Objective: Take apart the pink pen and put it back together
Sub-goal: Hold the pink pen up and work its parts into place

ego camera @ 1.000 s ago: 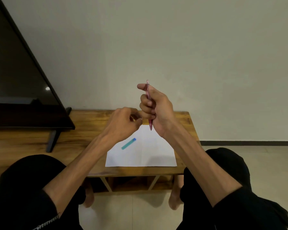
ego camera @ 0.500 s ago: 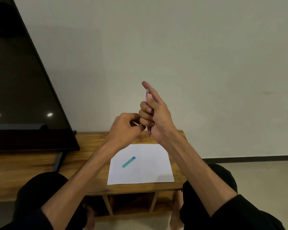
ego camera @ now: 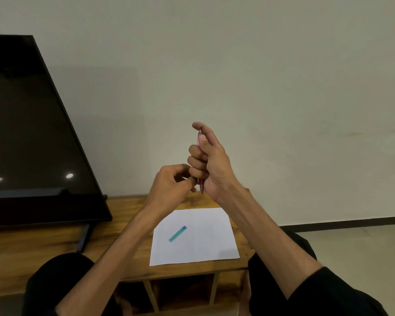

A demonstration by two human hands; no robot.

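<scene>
Above the paper sheet (ego camera: 205,233), right hand (ego camera: 209,164) grips the pink pen (ego camera: 199,139) upright: three fingers curled round the barrel, thumb against it, index finger laid up along the top. Tip pokes out under the fist. Left hand (ego camera: 169,185) sits just beside and below, fingers curled at the pen's lower end; can't tell whether they pinch the tip section or something tiny, it's hidden. Step, as I read it: working the tip end, unscrewing or screwing it back, can't say which. Next move needs a firm barrel hold and a twist at the tip. On the sheet lies a teal piece (ego camera: 177,234), well below the hands. Sheet rests on the wooden table (ego camera: 123,208); dark screen (ego camera: 32,137) left of the sheet.
</scene>
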